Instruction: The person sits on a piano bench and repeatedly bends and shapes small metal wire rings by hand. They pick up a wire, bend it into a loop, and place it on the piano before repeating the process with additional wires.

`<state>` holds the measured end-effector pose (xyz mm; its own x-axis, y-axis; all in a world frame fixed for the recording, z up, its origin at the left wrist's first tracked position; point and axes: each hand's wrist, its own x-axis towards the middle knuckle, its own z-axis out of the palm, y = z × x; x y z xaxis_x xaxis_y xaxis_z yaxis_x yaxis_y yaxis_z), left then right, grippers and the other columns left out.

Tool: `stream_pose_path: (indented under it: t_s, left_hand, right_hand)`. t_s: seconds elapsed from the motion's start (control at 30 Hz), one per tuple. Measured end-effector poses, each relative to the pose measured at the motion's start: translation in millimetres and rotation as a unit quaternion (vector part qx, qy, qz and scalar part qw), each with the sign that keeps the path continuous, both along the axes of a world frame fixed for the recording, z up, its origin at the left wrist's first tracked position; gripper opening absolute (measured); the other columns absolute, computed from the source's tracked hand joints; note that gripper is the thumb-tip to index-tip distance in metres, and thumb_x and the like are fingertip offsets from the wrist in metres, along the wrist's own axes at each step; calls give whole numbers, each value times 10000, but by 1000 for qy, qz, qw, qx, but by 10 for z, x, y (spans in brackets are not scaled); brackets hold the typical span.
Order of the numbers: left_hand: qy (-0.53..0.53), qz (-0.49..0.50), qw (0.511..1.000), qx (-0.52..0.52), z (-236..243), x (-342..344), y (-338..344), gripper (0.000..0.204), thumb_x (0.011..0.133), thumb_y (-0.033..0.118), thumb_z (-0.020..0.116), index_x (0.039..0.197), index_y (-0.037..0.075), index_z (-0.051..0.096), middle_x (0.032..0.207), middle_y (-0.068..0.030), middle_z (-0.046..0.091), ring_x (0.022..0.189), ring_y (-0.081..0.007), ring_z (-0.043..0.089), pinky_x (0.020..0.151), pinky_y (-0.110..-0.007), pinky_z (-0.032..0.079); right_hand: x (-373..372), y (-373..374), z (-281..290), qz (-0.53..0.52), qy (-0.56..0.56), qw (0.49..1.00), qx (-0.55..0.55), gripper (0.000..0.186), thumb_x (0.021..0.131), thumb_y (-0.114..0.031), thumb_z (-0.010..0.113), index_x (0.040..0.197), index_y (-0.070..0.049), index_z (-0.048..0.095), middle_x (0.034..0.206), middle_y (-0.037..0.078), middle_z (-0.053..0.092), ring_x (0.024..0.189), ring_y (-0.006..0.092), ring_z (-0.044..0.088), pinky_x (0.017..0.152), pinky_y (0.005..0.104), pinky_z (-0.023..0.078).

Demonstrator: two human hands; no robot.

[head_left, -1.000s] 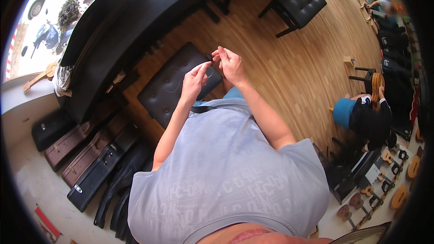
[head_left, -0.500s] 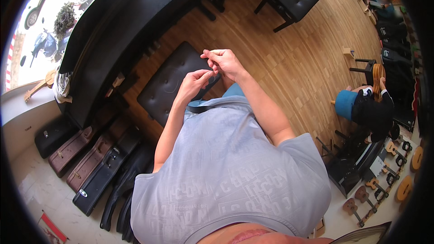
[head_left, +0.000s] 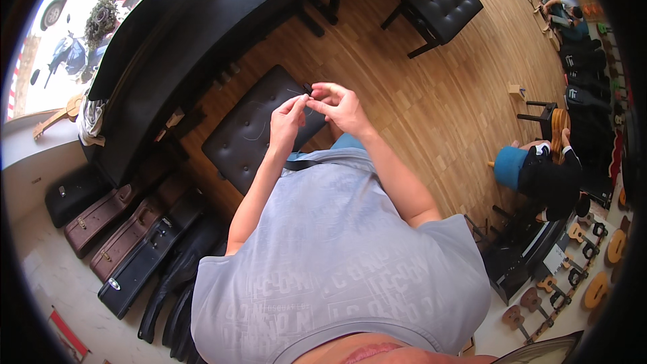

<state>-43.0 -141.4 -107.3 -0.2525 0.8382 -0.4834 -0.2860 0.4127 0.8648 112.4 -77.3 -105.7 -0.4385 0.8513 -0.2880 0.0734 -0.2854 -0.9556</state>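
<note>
My left hand (head_left: 287, 121) is raised over a black tufted leather bench (head_left: 228, 140), its thumb and index finger pinched on a thin, pale string (head_left: 255, 139). Just to its right, my right hand (head_left: 340, 109) has its thumb and fingertips at the same strand, touching or nearly touching the left fingertips. The string hangs in loose curves against the dark seat; its exact path between the fingers is too fine to follow.
A long black piano-like body (head_left: 178, 34) lies beyond the bench. Instrument cases (head_left: 135, 256) line the left. Black benches (head_left: 441, 7) stand at upper right. A seated person (head_left: 549, 175) holds a wooden instrument at right; another person (head_left: 566, 10) sits farther back. Small guitars (head_left: 596, 290) are at lower right.
Since half a second ago my left hand has risen slightly and my right hand has dropped, bringing the fingertips level. The right fingers are more stretched out above the thumb.
</note>
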Motion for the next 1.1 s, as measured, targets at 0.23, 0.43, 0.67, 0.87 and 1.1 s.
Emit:
stream_pose_path:
  t_s: [0.23, 0.43, 0.67, 0.87, 1.1]
  left_hand:
    - [-57, 54, 996, 51, -35, 37, 17, 282, 1002, 274, 628, 1049, 15, 729, 611, 62, 463, 572, -38, 399, 576, -229, 370]
    - [-171, 56, 982, 60, -59, -8, 51, 334, 1023, 291, 581, 1060, -9, 723, 593, 54, 412, 564, -59, 410, 552, -245, 372]
    - [-267, 43, 963, 19, 18, -83, 68, 419, 1039, 363, 524, 1100, -13, 698, 589, 4, 468, 617, -128, 511, 618, -306, 447]
    - [-276, 35, 960, -32, 154, -115, 124, 437, 1037, 429, 517, 1089, 29, 686, 585, -8, 494, 608, -142, 520, 631, -299, 444]
    - [-265, 7, 961, -73, 137, -196, 93, 381, 1036, 396, 531, 1170, 55, 636, 628, 9, 558, 551, -82, 502, 548, -238, 419]
  right_hand:
    - [-152, -154, -88, -22, 132, 983, -126, 233, 982, -151, 666, 1150, 11, 657, 895, 52, 700, 654, 82, 630, 523, 229, 540]
    - [-167, -141, -112, -28, 185, 975, -119, 151, 1003, -119, 621, 1094, -8, 668, 808, 42, 667, 649, 92, 639, 543, 261, 582]
    - [-185, -126, -140, -38, 164, 982, -85, 127, 1005, -113, 616, 1056, -12, 675, 796, 41, 671, 642, 86, 635, 563, 263, 590]
    - [-190, -98, -133, -28, 170, 982, -70, 126, 1005, -103, 612, 1060, -14, 682, 795, 38, 671, 635, 82, 625, 561, 259, 579]
    - [-177, -53, -87, 30, 162, 985, -46, 127, 1001, -97, 616, 1060, -9, 686, 808, 33, 667, 634, 75, 610, 560, 254, 573]
